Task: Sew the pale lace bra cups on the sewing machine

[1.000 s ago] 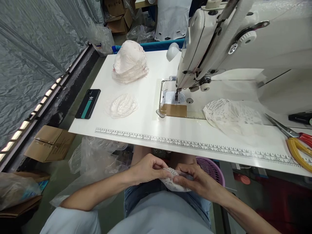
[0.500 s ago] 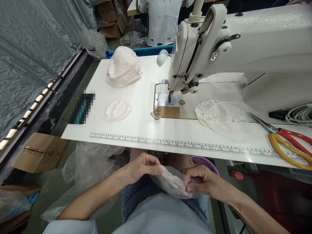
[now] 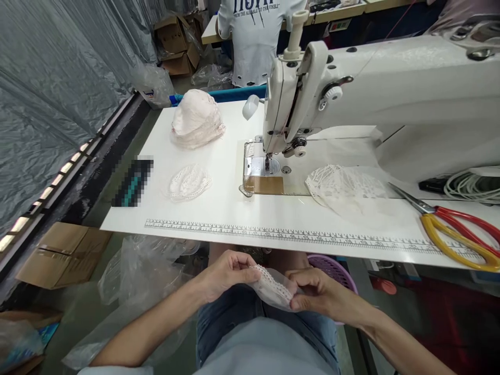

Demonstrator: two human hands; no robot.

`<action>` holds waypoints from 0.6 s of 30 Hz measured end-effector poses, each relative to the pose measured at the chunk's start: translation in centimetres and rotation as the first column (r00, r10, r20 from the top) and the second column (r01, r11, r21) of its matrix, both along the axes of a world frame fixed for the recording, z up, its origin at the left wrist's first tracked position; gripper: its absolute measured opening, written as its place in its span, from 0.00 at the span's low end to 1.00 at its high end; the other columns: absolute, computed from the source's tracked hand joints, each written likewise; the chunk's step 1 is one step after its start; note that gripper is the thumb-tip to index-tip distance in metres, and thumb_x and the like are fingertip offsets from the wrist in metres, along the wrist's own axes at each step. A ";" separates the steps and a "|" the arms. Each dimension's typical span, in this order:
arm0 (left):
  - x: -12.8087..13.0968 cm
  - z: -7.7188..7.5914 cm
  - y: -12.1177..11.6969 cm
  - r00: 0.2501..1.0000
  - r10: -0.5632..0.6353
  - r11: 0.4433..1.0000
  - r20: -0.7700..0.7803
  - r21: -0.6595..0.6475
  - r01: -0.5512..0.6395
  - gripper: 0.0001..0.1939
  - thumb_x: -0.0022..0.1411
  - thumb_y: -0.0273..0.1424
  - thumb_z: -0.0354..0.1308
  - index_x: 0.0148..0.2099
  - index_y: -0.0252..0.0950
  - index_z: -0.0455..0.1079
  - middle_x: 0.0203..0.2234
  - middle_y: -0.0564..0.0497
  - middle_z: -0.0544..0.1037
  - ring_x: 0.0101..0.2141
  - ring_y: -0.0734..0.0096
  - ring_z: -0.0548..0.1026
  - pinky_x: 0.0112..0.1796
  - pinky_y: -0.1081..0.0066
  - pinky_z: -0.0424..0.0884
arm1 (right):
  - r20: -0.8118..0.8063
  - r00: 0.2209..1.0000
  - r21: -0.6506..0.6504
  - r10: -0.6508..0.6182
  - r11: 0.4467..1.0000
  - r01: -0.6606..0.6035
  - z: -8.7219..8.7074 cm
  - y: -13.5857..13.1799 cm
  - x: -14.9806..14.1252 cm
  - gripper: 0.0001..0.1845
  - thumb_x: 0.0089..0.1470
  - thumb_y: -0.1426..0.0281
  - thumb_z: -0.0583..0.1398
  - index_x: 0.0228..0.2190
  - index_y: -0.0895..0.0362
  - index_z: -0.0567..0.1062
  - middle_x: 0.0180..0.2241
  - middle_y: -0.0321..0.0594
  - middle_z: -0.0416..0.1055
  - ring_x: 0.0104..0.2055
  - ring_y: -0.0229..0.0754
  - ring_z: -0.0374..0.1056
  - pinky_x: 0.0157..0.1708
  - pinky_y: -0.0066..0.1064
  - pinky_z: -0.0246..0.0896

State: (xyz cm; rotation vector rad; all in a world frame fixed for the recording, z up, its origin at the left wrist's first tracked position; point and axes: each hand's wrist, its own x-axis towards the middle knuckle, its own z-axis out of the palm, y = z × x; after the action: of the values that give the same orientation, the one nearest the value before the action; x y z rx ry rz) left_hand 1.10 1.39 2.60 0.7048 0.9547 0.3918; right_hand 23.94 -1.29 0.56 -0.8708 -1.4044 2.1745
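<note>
Over my lap, below the table's front edge, I hold a white lace-edged fabric piece with sheer mesh along it. My left hand pinches its left end between thumb and fingers. At the other end, the fingers of my right hand are closed on the fabric. On the table lie a flat lace piece at the left and a pale pink stack of fabric cups behind it. White lace pieces rest right of the needle of the sewing machine.
Scissors with red and yellow handles lie at the table's right, near a coiled cord. A printed ruler runs along the front edge. A purple basket stands below; a cardboard box is on the floor. A person sits beyond.
My right hand has moved slightly left, closer to my left hand, and the fabric between them looks shorter. The camera view has shifted a little; the things on the table stay put.
</note>
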 end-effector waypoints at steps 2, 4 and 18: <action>0.1 -0.1 0.1 1.000 0.007 1.000 0.004 0.004 -0.007 0.15 0.45 0.36 0.69 0.28 0.29 0.72 0.22 0.51 0.74 0.26 0.76 0.69 0.32 0.75 0.63 | -0.001 1.000 0.019 0.029 0.999 -0.029 0.1 0.1 0.2 0.11 0.50 0.64 0.63 0.26 0.60 0.74 0.26 0.34 0.63 0.29 0.35 0.59 0.30 0.26 0.53; 0.2 -0.1 0.3 0.999 0.019 1.000 0.028 0.003 -0.020 0.15 0.46 0.36 0.68 0.28 0.29 0.71 0.22 0.51 0.73 0.25 0.77 0.68 0.31 0.76 0.62 | -0.012 0.999 0.030 0.051 0.998 -0.050 0.1 0.2 0.3 0.11 0.50 0.64 0.62 0.27 0.60 0.74 0.28 0.36 0.64 0.31 0.35 0.60 0.32 0.27 0.54; 0.1 -1.1 -0.6 0.946 0.254 0.956 0.203 -0.199 -0.215 0.14 0.49 0.33 0.66 0.26 0.31 0.65 0.21 0.53 0.72 0.23 0.77 0.70 0.28 0.76 0.65 | -0.024 0.992 0.061 0.123 0.991 -0.121 -0.7 0.9 1.6 0.12 0.49 0.64 0.63 0.31 0.61 0.76 0.32 0.39 0.68 0.35 0.38 0.64 0.37 0.30 0.60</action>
State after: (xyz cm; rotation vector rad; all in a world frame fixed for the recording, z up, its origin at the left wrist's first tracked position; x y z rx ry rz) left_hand 1.19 0.78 1.53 0.3768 0.8458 0.5794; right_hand 25.56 -0.41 -0.19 -0.7490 -1.5381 2.2122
